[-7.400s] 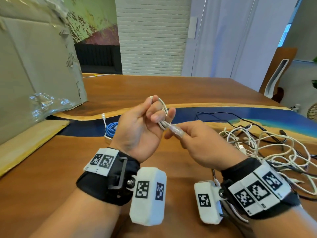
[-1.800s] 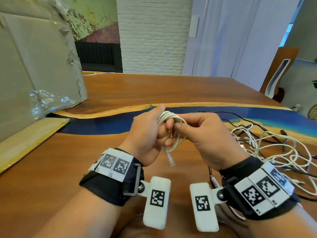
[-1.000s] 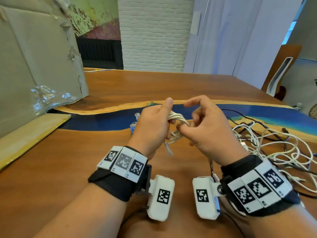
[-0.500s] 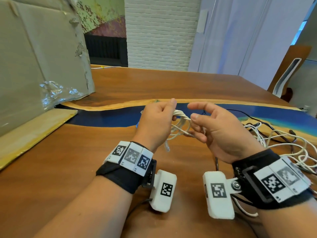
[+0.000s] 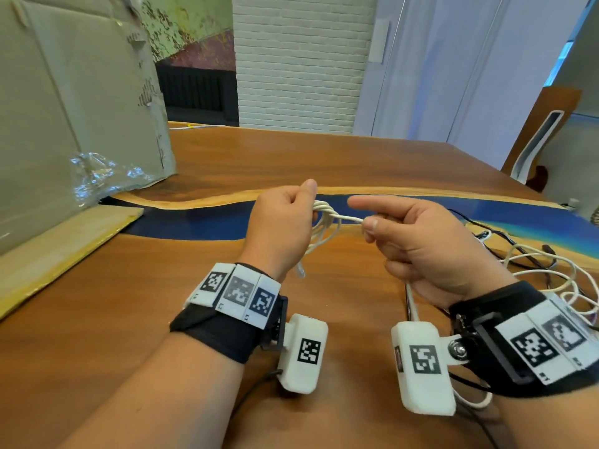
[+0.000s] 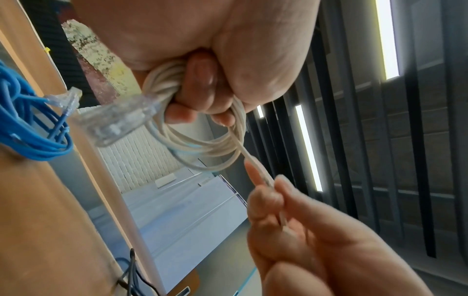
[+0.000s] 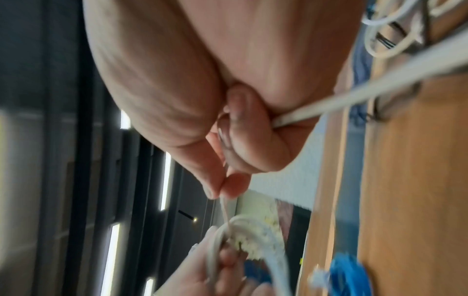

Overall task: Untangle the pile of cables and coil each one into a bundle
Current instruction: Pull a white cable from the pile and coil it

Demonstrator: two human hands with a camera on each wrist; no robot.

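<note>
My left hand (image 5: 285, 218) grips a small coil of white cable (image 5: 324, 222) above the table; its fingers (image 6: 200, 94) curl round the loops (image 6: 202, 152), and a clear plug (image 6: 119, 118) hangs from the coil. My right hand (image 5: 418, 241) pinches the cable's free end (image 5: 351, 218) between thumb and a finger, index finger stretched out, and holds it taut to the right of the coil. The strand (image 7: 224, 210) runs from my right fingertips (image 7: 217, 190) to the coil. A tangle of white and black cables (image 5: 538, 264) lies at the right.
A coiled blue cable (image 6: 27, 124) lies on the wooden table (image 5: 129, 303) beyond my left hand. A large cardboard sheet (image 5: 64, 108) leans at the left with a flat piece (image 5: 61, 247) below it. A chair (image 5: 538, 137) stands at the far right.
The free end was wound round the coil's top, and my right hand has now drawn it out to the right, pulling the strand taut. My left hand keeps its hold on the coil.
</note>
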